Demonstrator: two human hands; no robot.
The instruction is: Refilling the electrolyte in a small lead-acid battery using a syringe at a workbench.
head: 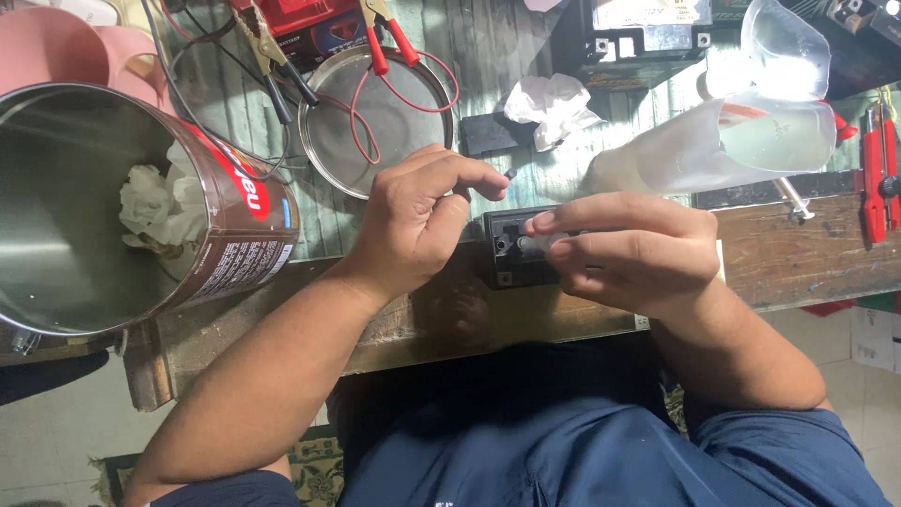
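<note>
Left hand [418, 221] pinching tiny dark cap [510, 174], right hand [638, 249] gripping clear tube [537, 244] over boxy black battery [507, 258], worn wooden counter [798, 249].

**Materials and finishes at the bench**

Small battery [511, 249]: matt black plastic. Large tin can [113, 197]: shiny bare metal inside, glossy printed wrap outside. Round sieve [375, 117]: dull metal mesh. Cut bottle [751, 141]: cloudy translucent plastic. Bench edge [798, 253]: rough, worn wood. Crumpled tissue [554, 105]: soft white paper.
</note>
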